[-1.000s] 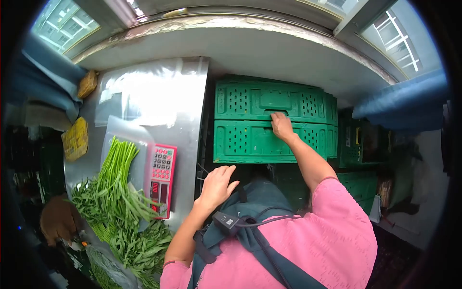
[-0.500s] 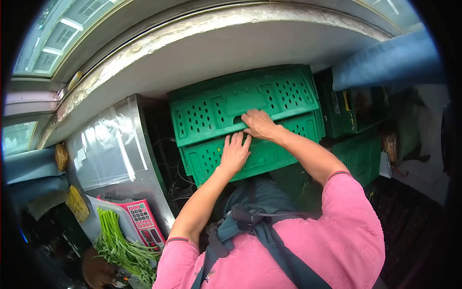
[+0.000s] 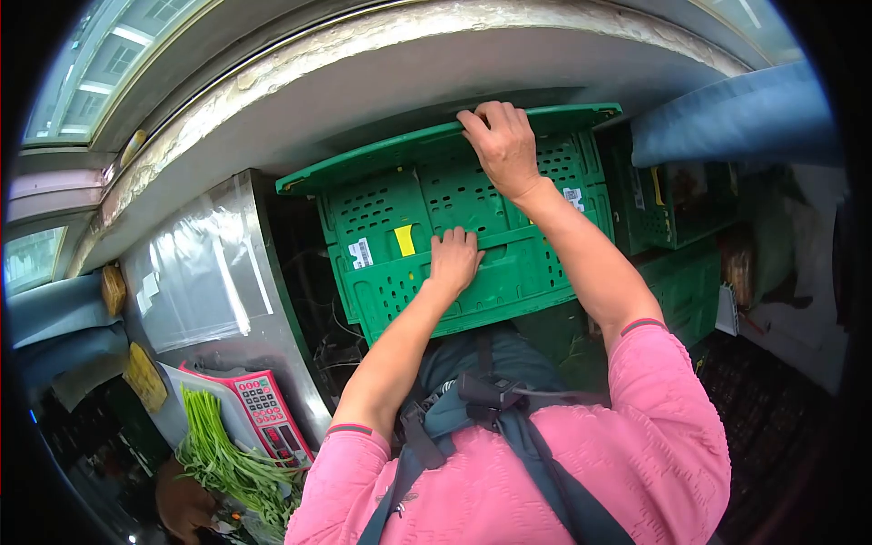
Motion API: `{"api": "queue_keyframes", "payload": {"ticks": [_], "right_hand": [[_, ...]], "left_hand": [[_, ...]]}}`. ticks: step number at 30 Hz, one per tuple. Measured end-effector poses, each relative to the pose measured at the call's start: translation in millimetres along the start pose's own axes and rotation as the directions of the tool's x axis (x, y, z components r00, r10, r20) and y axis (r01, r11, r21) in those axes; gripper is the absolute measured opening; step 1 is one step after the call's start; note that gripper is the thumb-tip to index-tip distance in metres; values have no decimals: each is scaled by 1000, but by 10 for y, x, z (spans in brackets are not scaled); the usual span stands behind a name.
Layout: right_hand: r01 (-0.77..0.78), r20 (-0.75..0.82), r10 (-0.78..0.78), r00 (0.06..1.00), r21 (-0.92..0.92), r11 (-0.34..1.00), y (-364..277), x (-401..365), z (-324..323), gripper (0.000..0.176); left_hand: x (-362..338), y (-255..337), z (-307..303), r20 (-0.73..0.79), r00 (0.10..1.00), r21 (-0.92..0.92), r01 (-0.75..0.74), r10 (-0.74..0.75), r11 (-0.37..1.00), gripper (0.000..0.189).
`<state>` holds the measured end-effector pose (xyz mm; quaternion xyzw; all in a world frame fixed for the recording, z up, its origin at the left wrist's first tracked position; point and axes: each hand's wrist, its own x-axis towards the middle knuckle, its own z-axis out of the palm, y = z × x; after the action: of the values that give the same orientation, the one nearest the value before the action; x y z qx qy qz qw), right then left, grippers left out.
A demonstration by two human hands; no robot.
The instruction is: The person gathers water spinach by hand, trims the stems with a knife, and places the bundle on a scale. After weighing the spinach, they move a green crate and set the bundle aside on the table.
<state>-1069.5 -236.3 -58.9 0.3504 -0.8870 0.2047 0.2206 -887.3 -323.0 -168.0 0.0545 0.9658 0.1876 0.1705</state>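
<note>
In front of me is a green folding plastic crate (image 3: 513, 282) with slotted panels. Its long far panel (image 3: 381, 153) stands raised and tilted, seen nearly edge-on. My right hand (image 3: 506, 153) is closed over the top edge of that panel, fingertips on its far side. Lower down, my left hand (image 3: 455, 263) has its fingers hooked over the upper edge of the near side, around the middle. Between the two panels the perforated inside shows, with a yellow label (image 3: 404, 240) and a white printed sticker (image 3: 361, 253) at the left.
At left stands a metal-sided cabinet (image 3: 204, 263) with plastic film. Below it, a bunch of green vegetables (image 3: 213, 445) lies against a pink scale (image 3: 268, 413). More green crates (image 3: 681, 295) are stacked at right, under blue cloth (image 3: 736, 113). A wall and window ledge (image 3: 300, 77) curve behind.
My right hand has moved up and away, swinging the crate's upper panel open and exposing the inside with its labels. My left hand has shifted slightly right and stays on the near side.
</note>
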Motion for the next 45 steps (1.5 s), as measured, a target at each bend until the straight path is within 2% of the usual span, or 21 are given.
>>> {"api": "queue_keyframes", "payload": {"ticks": [2,4,8,11,12,19,23,26,29,32,33,34,36,37,39,40,41,42,43,44,45], "right_hand": [[92,-51,-89,995,67,993,81,-122,-22,29],[116,1,-117,993,98,988,142,-268,-122,41],[121,87,-139,986,178,976,76,-235,-212,55],[189,94,-181,979,-81,979,69,-11,-12,10],[188,88,-178,980,-120,975,69,43,19,7],[209,-19,-214,977,-147,967,136,49,-328,9],[163,29,-161,987,-184,969,93,-239,-234,8],[121,4,-123,992,-175,977,64,-334,-262,7],[23,-26,-29,999,-200,980,213,-125,-143,6],[-57,-127,39,991,-139,989,234,87,-45,5],[-49,-129,31,991,-136,989,218,103,-41,5],[-52,-141,35,989,-118,992,198,72,-55,7],[-50,-160,37,986,-80,996,158,-39,-127,14],[-44,-155,32,987,-77,996,132,-120,-173,14],[35,-219,-30,975,16,999,84,-329,-350,17],[87,-66,-84,994,39,995,33,-500,-392,16],[134,86,-140,986,71,988,-40,-727,-371,14],[240,235,-266,935,134,961,-75,-989,-267,10],[310,465,-373,803,209,928,-85,-1230,-151,12],[392,631,-451,632,242,888,-84,-1480,-31,15],[442,724,-498,478,292,848,-64,-1699,113,17]], "left_hand": [[-26,5,-22,-30,999,75,-36,39,997,35],[-50,4,-24,-60,993,150,-93,103,984,33],[-364,-40,10,37,981,185,-194,190,964,37],[-436,5,20,-89,972,69,-212,217,975,38],[-438,22,42,-118,962,48,-241,245,969,38],[-557,46,-101,-293,917,86,-256,270,963,37],[-713,267,-586,-290,914,115,-259,282,959,36],[-882,547,-598,-285,915,78,-274,285,959,31],[-1012,630,-706,-126,921,19,-371,370,929,30],[-1069,612,-799,196,843,-194,-468,501,862,35],[-1057,642,-889,308,804,-238,-452,508,860,38],[-1013,617,-908,304,807,-239,-450,506,861,38],[-868,518,-948,404,782,-526,-225,474,820,39],[-737,487,-986,522,758,-567,-35,391,823,40],[-539,408,-911,422,822,-395,-212,381,894,34],[-429,297,-699,348,834,-299,-334,428,894,31],[-382,217,-554,345,838,-296,-330,422,897,31],[-337,143,-420,461,773,-189,-394,436,899,27],[-295,73,-299,573,701,-86,-464,425,882,25],[-275,-6,-154,569,708,-76,-461,418,884,25],[-282,-89,-5,653,654,10,-513,383,858,24]]}}
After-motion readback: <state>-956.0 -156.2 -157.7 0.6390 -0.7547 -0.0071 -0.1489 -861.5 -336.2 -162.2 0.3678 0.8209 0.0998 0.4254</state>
